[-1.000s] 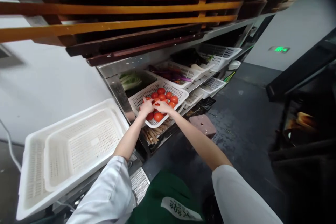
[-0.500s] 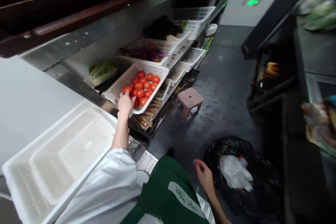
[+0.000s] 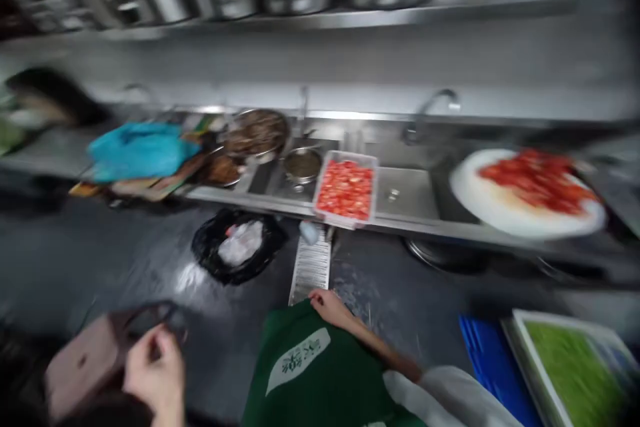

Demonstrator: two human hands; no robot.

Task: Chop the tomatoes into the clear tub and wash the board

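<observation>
Steel counter ahead, both hands low, frame heavily blurred.
Left hand [image 3: 153, 370] is curled with fingers pressed together just above the pink plastic stool [image 3: 85, 363]; whether it holds anything, cannot tell. Right hand [image 3: 330, 307] rests on the green apron [image 3: 310, 373], fingers loosely together, apparently empty. Risks: the dark floor [image 3: 400, 293] looks wet, so slipping; the black rubbish bag [image 3: 237, 253] and stool are trip hazards; the white tray of chopped tomato [image 3: 346, 188] overhangs the counter edge.
</observation>
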